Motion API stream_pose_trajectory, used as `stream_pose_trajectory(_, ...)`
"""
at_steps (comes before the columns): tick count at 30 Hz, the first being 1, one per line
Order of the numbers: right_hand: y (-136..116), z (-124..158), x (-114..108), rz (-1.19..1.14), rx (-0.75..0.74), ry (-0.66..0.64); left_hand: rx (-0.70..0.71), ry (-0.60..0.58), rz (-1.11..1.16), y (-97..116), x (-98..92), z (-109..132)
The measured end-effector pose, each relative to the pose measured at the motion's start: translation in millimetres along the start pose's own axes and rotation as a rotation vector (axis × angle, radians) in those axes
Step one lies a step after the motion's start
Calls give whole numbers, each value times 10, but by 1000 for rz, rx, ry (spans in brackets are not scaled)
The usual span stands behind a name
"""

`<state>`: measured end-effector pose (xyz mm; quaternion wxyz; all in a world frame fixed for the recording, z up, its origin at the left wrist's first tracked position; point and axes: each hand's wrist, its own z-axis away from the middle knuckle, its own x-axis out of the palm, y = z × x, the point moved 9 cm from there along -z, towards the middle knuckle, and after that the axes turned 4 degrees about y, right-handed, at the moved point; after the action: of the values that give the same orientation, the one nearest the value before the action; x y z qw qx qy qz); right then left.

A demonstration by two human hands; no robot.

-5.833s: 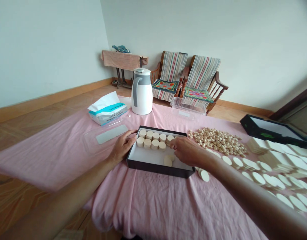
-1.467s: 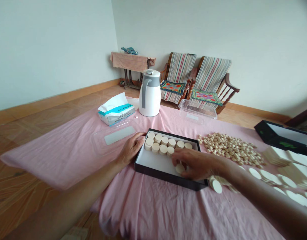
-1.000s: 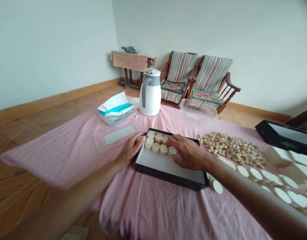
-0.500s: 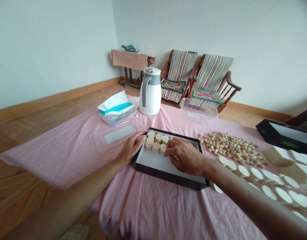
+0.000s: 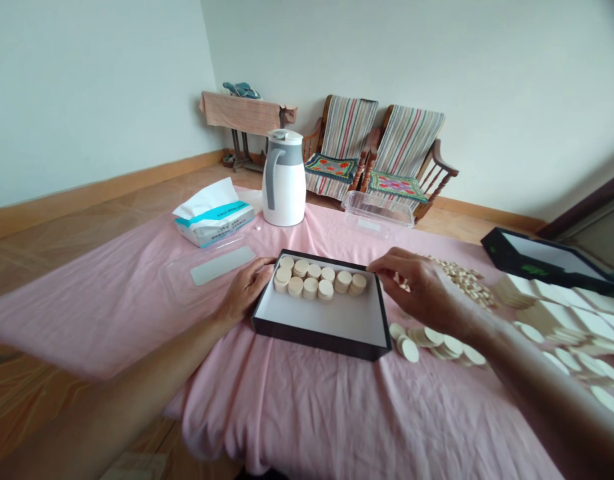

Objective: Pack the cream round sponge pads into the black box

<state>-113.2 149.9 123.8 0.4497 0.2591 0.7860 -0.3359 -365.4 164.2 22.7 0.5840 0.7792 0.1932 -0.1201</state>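
- Pink cloth, creased, carries everything
- Black-rimmed white tray mid-cloth
- From tray: tissue pack at 10 o'clock
- White vacuum jug at 11
- Clear plastic tub at 1
- Heap of small beige discs at 3
- Flat pale discs at 4

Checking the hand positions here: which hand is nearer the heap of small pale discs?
Right. The right hand hovers beside the heap of small pale discs; the left hand rests on the rim of the black box, across it from the heap.
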Motion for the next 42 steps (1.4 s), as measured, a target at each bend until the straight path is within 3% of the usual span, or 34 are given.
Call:
stream_pose_trajectory(3, 236, 280, -127, 113, 102, -93, 18, 30, -35, 3, -13, -15)
stream_pose_trajectory(6, 333, 606, -82, 144, 150, -245, -4, 38, -42, -14, -6, -14)
stream_pose_trajectory(10, 273, 933, 68, 194, 87, -308, -35, 40, -33, -21, 5, 5)
stream_pose_trajectory(14, 202, 1074, 269, 313, -8, -311, -32, 55, -57, -24, -1, 6)
stream_pose_trajectory(23, 245, 1064, 479, 373, -38, -298, -47, 44, -63, -42, 6, 8)
stream_pose_trajectory(32, 376, 896, 442, 294, -11, -292, -16, 45, -60, -18, -3, -7)
stream_pose_trajectory(42, 474, 835, 580, 226, 16, -430, -3, 39, -42, -48, -5, -8)
